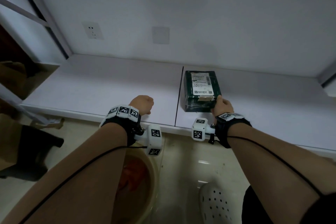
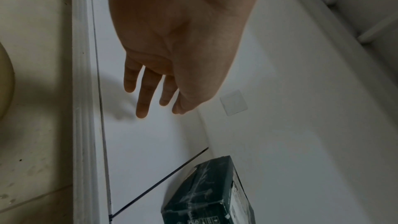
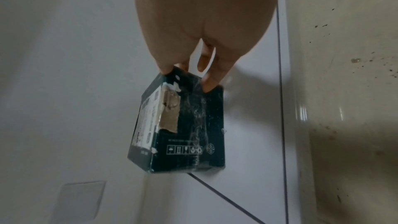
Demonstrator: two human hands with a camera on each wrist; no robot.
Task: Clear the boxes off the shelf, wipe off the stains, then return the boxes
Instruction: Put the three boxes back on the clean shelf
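Observation:
A dark green box (image 1: 200, 87) with a white shipping label and clear tape sits on the white shelf (image 1: 101, 87), just right of the seam between two boards. My right hand (image 1: 221, 104) pinches its near right corner, thumb on the top edge and fingers on the front face. The right wrist view shows the box (image 3: 183, 125) held the same way by the right hand (image 3: 187, 74). My left hand (image 1: 142, 104) hovers over the shelf's front edge left of the seam. There the left hand (image 2: 155, 103) holds nothing, fingers relaxed, with the box (image 2: 206, 198) beyond it.
A beige basin (image 1: 151, 169) with a red cloth in water stands on the floor below the shelf edge. A white clog (image 1: 214, 203) is beside it, a black stool (image 1: 36, 151) at left. The back wall carries a socket (image 1: 92, 30) and a blank plate (image 1: 161, 35).

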